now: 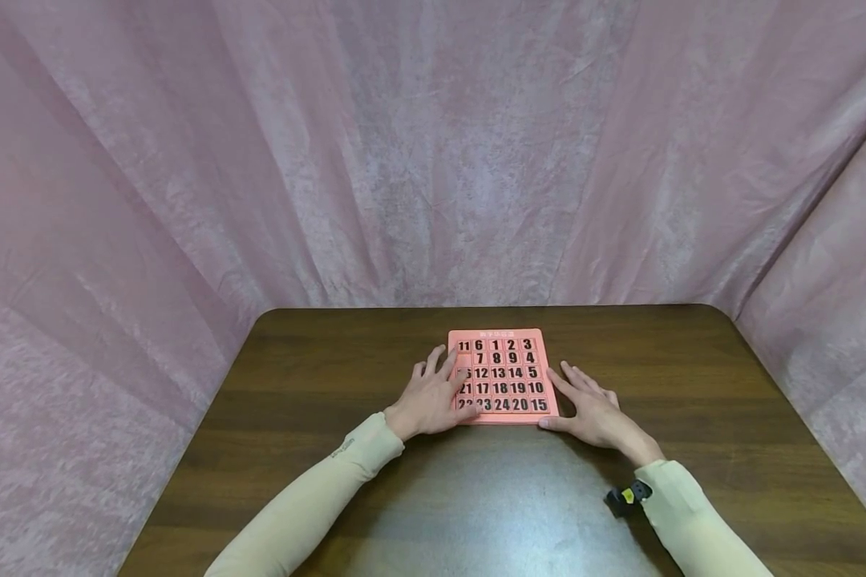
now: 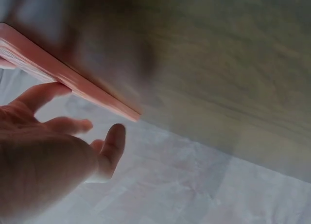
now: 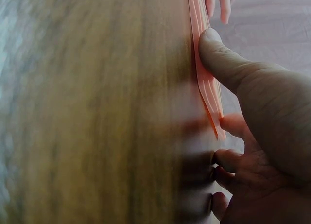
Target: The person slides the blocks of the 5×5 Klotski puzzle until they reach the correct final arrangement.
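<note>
A pink sliding number puzzle [image 1: 500, 381] lies flat on the table, its square tiles printed with black numbers. The slot below tile 11 [image 1: 464, 346] shows plain pink. My left hand [image 1: 429, 401] spreads over the puzzle's left side, partly covering tiles 16 and 22, with its thumb near the lower edge. At the opposite side, my right hand [image 1: 592, 409] rests its thumb by the lower right corner and its index finger along the right edge, fingers loosely extended. The right wrist view shows that thumb [image 3: 221, 54] against the pink side [image 3: 206, 80]. Edge-on in the left wrist view, the puzzle [image 2: 73, 78] meets one fingertip.
The brown wooden table [image 1: 317, 361] has rounded far corners. Pink velvet curtain [image 1: 462, 160] hangs behind it and along both sides. A small black device [image 1: 626, 497] with a yellow mark sits at the right sleeve cuff.
</note>
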A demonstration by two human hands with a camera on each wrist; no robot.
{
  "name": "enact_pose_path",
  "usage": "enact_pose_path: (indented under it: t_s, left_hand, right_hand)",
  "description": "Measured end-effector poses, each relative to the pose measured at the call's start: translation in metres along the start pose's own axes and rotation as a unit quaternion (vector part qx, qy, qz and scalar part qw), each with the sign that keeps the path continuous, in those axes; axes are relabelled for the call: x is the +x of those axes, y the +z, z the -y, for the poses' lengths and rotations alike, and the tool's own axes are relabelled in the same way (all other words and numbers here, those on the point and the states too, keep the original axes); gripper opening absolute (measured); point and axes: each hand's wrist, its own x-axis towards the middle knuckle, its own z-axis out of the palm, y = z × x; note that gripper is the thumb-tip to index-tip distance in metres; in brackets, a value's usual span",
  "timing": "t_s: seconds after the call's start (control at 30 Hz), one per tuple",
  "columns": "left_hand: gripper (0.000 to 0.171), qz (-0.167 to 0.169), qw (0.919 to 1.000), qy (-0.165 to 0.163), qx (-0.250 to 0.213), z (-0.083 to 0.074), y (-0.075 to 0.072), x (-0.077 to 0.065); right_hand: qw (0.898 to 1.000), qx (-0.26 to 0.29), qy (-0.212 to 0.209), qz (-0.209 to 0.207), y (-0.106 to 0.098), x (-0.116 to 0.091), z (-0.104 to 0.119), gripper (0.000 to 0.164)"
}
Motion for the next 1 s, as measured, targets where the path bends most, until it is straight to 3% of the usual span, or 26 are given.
enact_pose_path:
  t_s: [0.23, 0.53, 0.67, 1.0]
  left_hand:
    - [0.075, -0.031, 0.9990, -0.012, -0.031, 0.009, 0.000, 0.016]
    - [0.080, 0.008, 0.9978, -0.057, -0.032, 0.028, -0.001, 0.043]
    - [0.081, 0.023, 0.9971, -0.064, -0.032, 0.030, -0.001, 0.045]
    - [0.080, 0.022, 0.9976, -0.059, -0.031, 0.025, 0.001, 0.040]
  right_hand:
    - [1.000, -0.008, -0.001, -0.006, 0.002, 0.001, -0.003, 0.101]
    - [1.000, 0.001, 0.001, -0.005, 0.002, 0.001, 0.000, 0.102]
    - [1.000, -0.002, 0.000, -0.003, 0.001, 0.001, 0.002, 0.102]
    - [1.000, -0.004, 0.007, 0.004, 0.001, 0.001, -0.001, 0.102]
